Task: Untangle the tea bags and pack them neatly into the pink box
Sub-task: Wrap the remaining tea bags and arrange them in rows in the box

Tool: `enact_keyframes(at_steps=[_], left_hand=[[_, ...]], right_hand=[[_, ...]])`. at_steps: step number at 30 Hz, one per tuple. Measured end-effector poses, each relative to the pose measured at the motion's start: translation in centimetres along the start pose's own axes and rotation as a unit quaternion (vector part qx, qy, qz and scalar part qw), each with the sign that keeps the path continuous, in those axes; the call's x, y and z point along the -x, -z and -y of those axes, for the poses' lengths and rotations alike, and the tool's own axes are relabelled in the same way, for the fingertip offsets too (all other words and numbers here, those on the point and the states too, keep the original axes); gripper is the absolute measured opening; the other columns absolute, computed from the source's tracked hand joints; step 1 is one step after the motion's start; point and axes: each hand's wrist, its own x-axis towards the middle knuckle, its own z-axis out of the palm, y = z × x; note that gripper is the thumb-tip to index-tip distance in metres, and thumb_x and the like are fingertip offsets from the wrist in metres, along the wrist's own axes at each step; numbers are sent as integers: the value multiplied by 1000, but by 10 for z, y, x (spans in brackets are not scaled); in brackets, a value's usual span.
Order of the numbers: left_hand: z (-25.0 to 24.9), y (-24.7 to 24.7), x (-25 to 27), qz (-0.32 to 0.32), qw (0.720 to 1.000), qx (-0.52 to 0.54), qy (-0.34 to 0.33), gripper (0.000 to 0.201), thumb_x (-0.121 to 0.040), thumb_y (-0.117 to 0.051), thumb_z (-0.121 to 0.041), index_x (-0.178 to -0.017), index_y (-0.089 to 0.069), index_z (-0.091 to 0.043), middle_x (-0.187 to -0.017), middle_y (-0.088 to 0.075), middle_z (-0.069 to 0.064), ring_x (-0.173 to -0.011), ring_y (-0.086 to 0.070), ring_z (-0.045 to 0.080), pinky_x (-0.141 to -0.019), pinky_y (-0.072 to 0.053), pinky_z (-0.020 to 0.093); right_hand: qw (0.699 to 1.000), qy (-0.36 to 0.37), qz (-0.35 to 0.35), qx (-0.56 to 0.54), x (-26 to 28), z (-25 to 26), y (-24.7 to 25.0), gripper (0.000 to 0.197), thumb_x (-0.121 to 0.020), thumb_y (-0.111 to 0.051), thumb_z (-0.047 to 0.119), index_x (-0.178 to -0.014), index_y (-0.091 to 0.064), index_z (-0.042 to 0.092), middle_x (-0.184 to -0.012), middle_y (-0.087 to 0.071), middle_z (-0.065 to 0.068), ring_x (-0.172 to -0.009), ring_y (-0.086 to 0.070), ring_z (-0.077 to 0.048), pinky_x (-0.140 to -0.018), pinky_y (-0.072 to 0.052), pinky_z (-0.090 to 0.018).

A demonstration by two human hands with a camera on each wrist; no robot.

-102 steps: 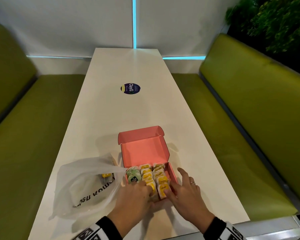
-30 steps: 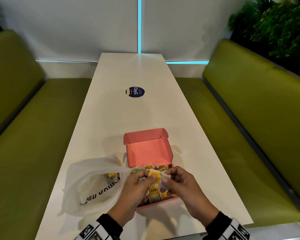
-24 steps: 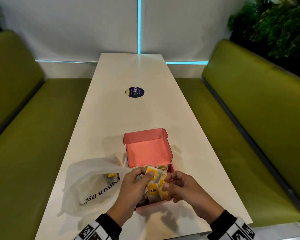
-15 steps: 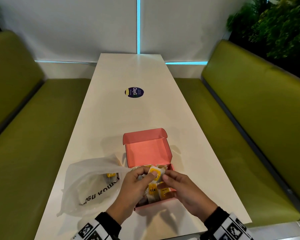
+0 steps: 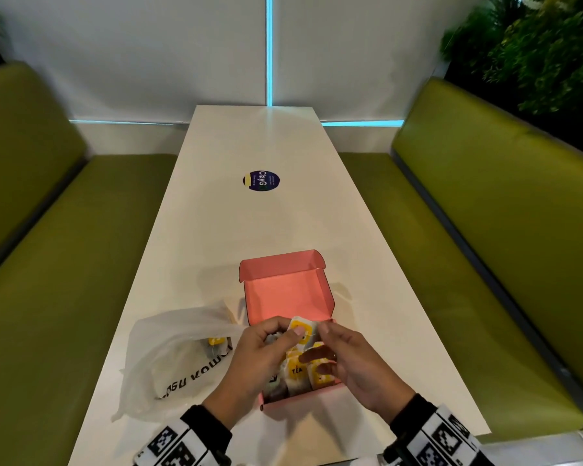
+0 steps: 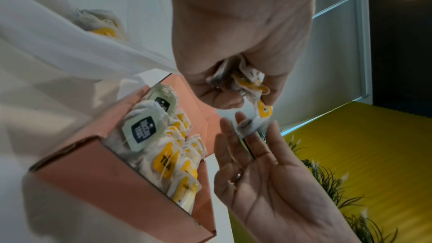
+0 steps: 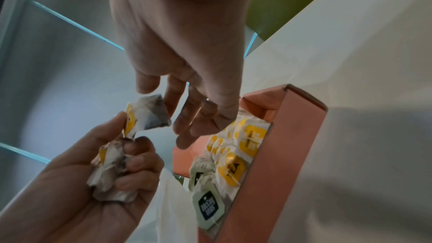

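Right hand (image 5: 357, 361) has let go; left hand (image 5: 260, 354) grips tea bags (image 7: 112, 169).

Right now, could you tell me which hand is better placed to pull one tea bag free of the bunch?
The right hand: its fingers are loose at the tea bag sticking out, while the left hand grips the tangled bunch above the pink box.

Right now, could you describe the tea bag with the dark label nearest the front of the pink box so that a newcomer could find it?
On the white table, find the open pink box beneath the hands. In its left-hand row, at the near end, stands a pale green tea bag. Its dark navy label with white lettering sets it apart from the neighbouring yellow-labelled bags.
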Motion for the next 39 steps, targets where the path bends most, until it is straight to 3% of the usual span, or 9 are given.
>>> enact_keyframes(at_steps=[7, 9, 12, 16, 22, 28, 33, 37, 39], left_hand=[[5, 6, -6, -19, 999, -32, -7, 12, -84, -66, -14, -74, -70, -10, -59, -59, -9, -53, -51, 2, -53, -39, 12], [10, 11, -9, 2, 992, -121, -30, 11, -82, -70, -20, -72, -70, -17, -63, -56, -11, -57, -49, 1, -57, -38, 13], [15, 15, -14, 77, 942, -308, -114, 13, -80, -70, -35, -74, -71, -23, -71, -50, -9, -64, -47, 0, -60, -34, 14], [19, 8, -15, 159, 875, -436, -136, 34, -78, -58, -54, -86, -72, -24, -82, -56, -2, -80, -52, 12, -73, -42, 31], [21, 7, -4, 64, 912, -393, -101, 25, -79, -68, -47, -96, -68, -28, -92, -57, -15, -90, -53, 5, -76, -40, 21], [28, 4, 17, 132, 772, -614, -94, 31, -89, -47, -40, -114, -60, -29, -117, -53, -10, -111, -48, 14, -96, -28, 27], [35, 3, 17, 161, 720, -670, -86, 37, -84, -40, -40, -106, -63, -22, -110, -58, -1, -103, -53, 22, -99, -30, 34], [37, 7, 15, 150, 718, -677, -68, 30, -58, -42, -46, -53, -66, -28, -56, -55, -11, -51, -56, 10, -72, -54, 40], [44, 9, 15, 137, 711, -684, -91, 28, -56, -43, -47, -46, -62, -30, -49, -51, -13, -44, -52, 7, -77, -48, 38]], right_hand=[[995, 3, 17, 97, 4, -7, 8, 8, -82, -66, 15, -87, -64, 10, -87, -65, -6, -68, -59, -12, -61, -47, -21], [980, 49, -29, 192, 5, -1, 15, 22, -79, -72, 12, -98, -62, 18, -93, -65, 2, -74, -56, -8, -63, -46, -18], [926, 147, -17, 348, 8, 13, 22, 53, -68, -76, 25, -117, -55, 29, -98, -60, 15, -82, -52, -3, -67, -40, -10], [835, 163, 40, 525, 9, 13, 15, 31, -70, -70, 21, -101, -65, 24, -71, -53, 20, -67, -49, -7, -61, -36, -10], [870, 103, -87, 474, 5, 13, 30, 24, -73, -73, 12, -68, -56, 27, -54, -51, 9, -51, -48, -3, -52, -37, -13], [926, -6, -256, 276, -10, -15, 38, 13, -76, -64, -1, -74, -62, 12, -56, -63, -2, -55, -63, -21, -64, -54, -39], [915, 12, -299, 270, -19, -17, 30, 7, -78, -67, 9, -74, -61, 10, -60, -63, -2, -57, -62, -16, -54, -46, -23], [867, 37, -302, 395, -27, -15, 29, 11, -79, -68, 21, -73, -60, 19, -89, -57, -1, -82, -52, -16, -69, -36, -26], [838, 22, -292, 461, -29, -14, 28, 13, -82, -66, 26, -75, -57, 21, -94, -47, 1, -83, -47, -15, -70, -33, -25]])
